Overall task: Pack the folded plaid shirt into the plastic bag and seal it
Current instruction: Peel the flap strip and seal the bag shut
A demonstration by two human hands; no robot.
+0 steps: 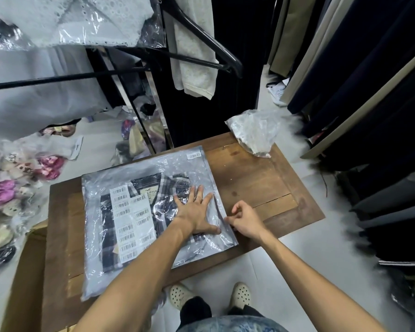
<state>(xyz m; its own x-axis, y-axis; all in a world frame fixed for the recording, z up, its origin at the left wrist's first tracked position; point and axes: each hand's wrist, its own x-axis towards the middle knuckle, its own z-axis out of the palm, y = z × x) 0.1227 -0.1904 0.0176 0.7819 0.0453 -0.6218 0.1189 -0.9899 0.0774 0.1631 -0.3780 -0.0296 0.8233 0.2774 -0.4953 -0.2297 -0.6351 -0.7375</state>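
The folded dark plaid shirt (110, 212) lies inside a clear plastic bag (153, 164) flat on a low wooden table (256, 178). White barcode stickers (130, 224) cover the bag's front. My left hand (195, 210) rests flat, fingers spread, on the bag's right part and presses it down. My right hand (246, 219) is at the bag's right edge, with thumb and fingers pinched on that edge of the plastic. The bag's rim under the hands is hard to make out.
A crumpled empty plastic bag (254, 133) lies at the table's far right corner. Dark garments (369, 92) hang at the right, a black hanger (201, 37) and wrapped clothes above. Packed shoes (3, 195) pile up on the left beside a cardboard box (24, 271).
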